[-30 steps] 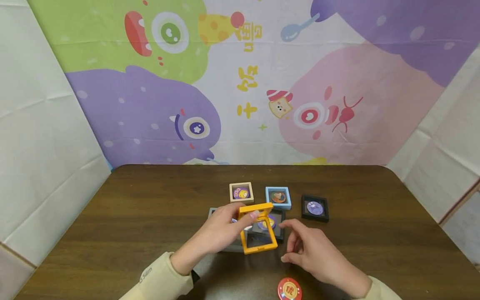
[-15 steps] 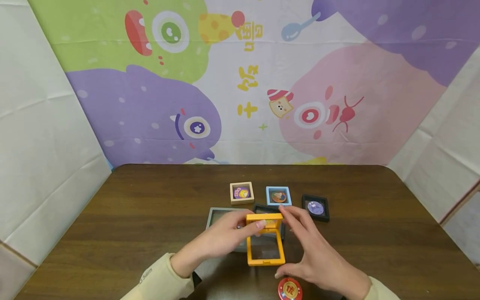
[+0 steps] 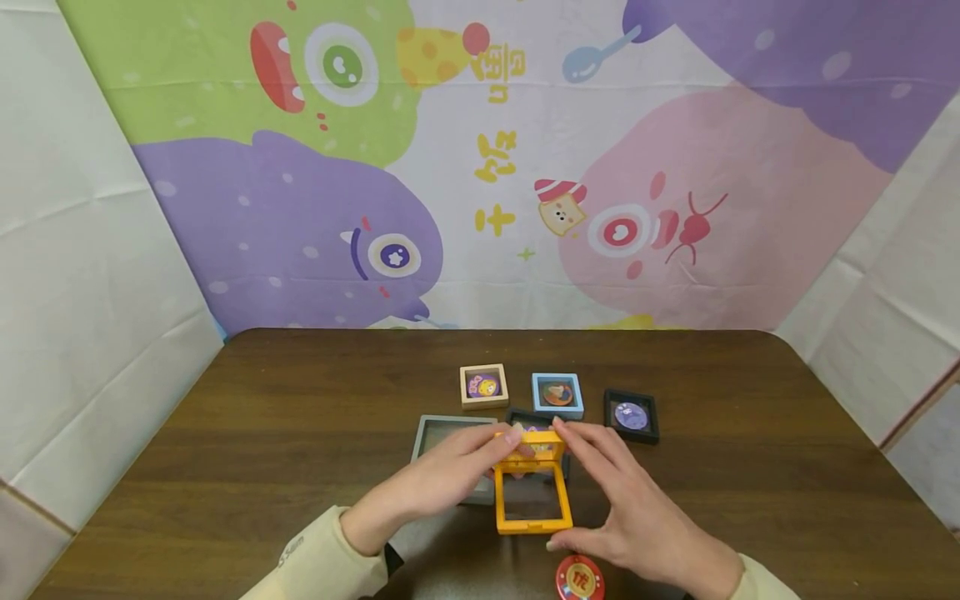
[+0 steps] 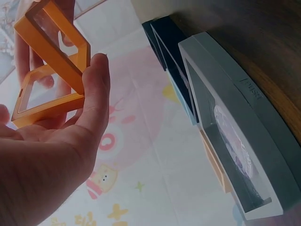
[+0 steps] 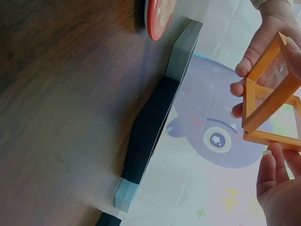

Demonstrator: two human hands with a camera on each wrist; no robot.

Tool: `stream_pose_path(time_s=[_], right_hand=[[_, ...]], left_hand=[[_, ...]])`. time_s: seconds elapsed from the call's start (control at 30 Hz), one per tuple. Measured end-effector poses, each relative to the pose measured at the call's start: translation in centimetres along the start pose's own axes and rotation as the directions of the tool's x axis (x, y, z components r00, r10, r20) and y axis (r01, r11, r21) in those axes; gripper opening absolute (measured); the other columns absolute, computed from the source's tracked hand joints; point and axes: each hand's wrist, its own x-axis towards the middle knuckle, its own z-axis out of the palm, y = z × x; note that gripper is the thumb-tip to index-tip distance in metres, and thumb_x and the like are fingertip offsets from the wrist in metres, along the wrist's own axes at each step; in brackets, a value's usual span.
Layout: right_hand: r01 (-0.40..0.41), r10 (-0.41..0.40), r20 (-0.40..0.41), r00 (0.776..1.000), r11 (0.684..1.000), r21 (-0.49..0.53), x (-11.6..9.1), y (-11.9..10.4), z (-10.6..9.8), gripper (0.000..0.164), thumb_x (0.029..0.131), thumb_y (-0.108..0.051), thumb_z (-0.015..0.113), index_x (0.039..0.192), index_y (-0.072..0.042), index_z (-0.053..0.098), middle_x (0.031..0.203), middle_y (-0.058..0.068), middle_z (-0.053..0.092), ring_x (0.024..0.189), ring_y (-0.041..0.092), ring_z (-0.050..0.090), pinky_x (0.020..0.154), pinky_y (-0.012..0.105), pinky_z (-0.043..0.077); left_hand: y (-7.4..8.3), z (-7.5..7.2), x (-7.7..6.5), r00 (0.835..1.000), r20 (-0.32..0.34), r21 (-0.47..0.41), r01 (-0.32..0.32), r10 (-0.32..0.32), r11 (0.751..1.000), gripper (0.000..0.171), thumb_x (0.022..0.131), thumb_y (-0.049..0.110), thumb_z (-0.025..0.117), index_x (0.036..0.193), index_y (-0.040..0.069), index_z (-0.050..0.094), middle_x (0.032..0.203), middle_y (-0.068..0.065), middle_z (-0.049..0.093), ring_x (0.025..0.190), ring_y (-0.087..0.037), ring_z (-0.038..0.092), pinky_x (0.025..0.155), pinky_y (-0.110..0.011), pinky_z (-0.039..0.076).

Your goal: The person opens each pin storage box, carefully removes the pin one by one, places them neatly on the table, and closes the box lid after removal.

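Note:
My left hand (image 3: 450, 471) holds an orange hinged display frame (image 3: 533, 527) with clear film panes, its two halves standing open at an angle. The left thumb lies over the upper half, and fingers show behind it. On the right side, my right hand (image 3: 626, 500) grips the same frame, fingertips at the upper corner and thumb at the lower one. In the left wrist view, both hands surround the orange frame (image 4: 49, 110), raised over the table. A round red badge (image 3: 580, 577) with a gold centre lies beside the right thumb.
Under the hands, a larger grey frame (image 3: 433, 429) and a black frame (image 3: 519, 415) are partly hidden. Behind them sit a cream frame (image 3: 483, 404), a light blue frame (image 3: 557, 411) and another black frame (image 3: 631, 433), each holding a round badge. A cartoon-printed cloth (image 3: 465, 292) hangs beyond the table.
The orange frame has moved right and toward the person, and is now held straighter. My right hand has come up to its right side and taken hold. The left thumb has shifted slightly.

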Motion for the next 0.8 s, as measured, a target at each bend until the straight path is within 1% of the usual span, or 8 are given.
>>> stream_pose_path(time_s=[0.07,0.1,0.2,0.33,0.47,0.63,0.8], right_hand=[[0.004,-0.004,-0.012,1.0,1.0,0.012,0.1,-0.2,0.0,0.103,0.059,-0.046,0.08,0.144,-0.013,0.032,0.137,-0.002,0.038,0.12,0.012,0.038,0.096,0.024,0.034],[0.006,-0.006,-0.02,1.0,1.0,0.022,0.2,-0.4,-0.1,0.102,0.059,-0.044,0.081,0.143,-0.012,0.033,0.136,-0.002,0.039,0.119,0.012,0.039,0.094,0.023,0.036],[0.016,-0.012,-0.055,0.998,0.997,0.073,0.7,-1.3,-0.5,0.095,0.059,-0.031,0.084,0.14,-0.011,0.039,0.131,0.001,0.044,0.112,0.014,0.045,0.086,0.021,0.042],[0.037,-0.024,-0.111,0.994,0.993,0.115,1.5,-2.7,-1.3,0.085,0.056,-0.016,0.085,0.132,-0.009,0.048,0.122,0.005,0.05,0.102,0.015,0.05,0.077,0.016,0.044],[0.074,-0.057,-0.161,0.985,0.992,0.098,1.9,-3.1,-1.6,0.077,0.055,-0.011,0.084,0.126,-0.009,0.053,0.116,0.007,0.055,0.098,0.014,0.052,0.075,0.015,0.044],[0.123,-0.102,-0.216,0.971,0.989,0.082,2.1,-3.0,-1.5,0.064,0.058,-0.01,0.082,0.117,-0.01,0.059,0.11,0.005,0.059,0.097,0.015,0.053,0.079,0.017,0.044],[0.176,-0.148,-0.278,0.949,0.981,0.078,2.3,-2.8,-1.5,0.045,0.059,-0.005,0.08,0.101,-0.011,0.065,0.097,0.001,0.063,0.09,0.014,0.055,0.08,0.02,0.043]], left_hand=[[0.0,0.0,0.0,1.0,0.0,-0.011,0.0,0.0,1.0,0.05,0.097,0.053,0.028,0.113,0.018,0.06,0.102,0.006,0.064,0.095,-0.012,0.058,0.082,-0.035,0.046],[0.0,0.0,0.0,1.0,-0.001,-0.012,-0.009,0.009,1.0,0.049,0.098,0.052,0.028,0.111,0.018,0.061,0.1,0.004,0.064,0.094,-0.013,0.058,0.082,-0.034,0.046],[0.1,0.0,0.1,1.0,-0.005,0.005,-0.023,0.023,1.0,0.045,0.097,0.051,0.031,0.106,0.019,0.061,0.096,0.003,0.065,0.093,-0.015,0.058,0.082,-0.033,0.044],[0.0,0.0,0.1,0.999,-0.031,0.028,-0.039,0.04,0.999,0.04,0.096,0.049,0.036,0.102,0.019,0.061,0.095,0.001,0.063,0.092,-0.016,0.056,0.082,-0.033,0.043],[0.0,0.1,0.2,0.997,-0.05,0.035,-0.063,0.064,0.997,0.033,0.095,0.046,0.041,0.102,0.022,0.062,0.098,0.004,0.061,0.091,-0.014,0.055,0.081,-0.033,0.043],[0.0,0.2,0.3,0.995,-0.046,0.032,-0.089,0.091,0.995,0.026,0.093,0.043,0.046,0.105,0.026,0.062,0.102,0.01,0.059,0.092,-0.012,0.053,0.079,-0.032,0.045],[-0.1,0.5,0.2,0.993,-0.041,0.055,-0.105,0.107,0.993,0.027,0.091,0.04,0.052,0.107,0.022,0.062,0.107,0.01,0.057,0.094,-0.011,0.053,0.079,-0.028,0.046]])
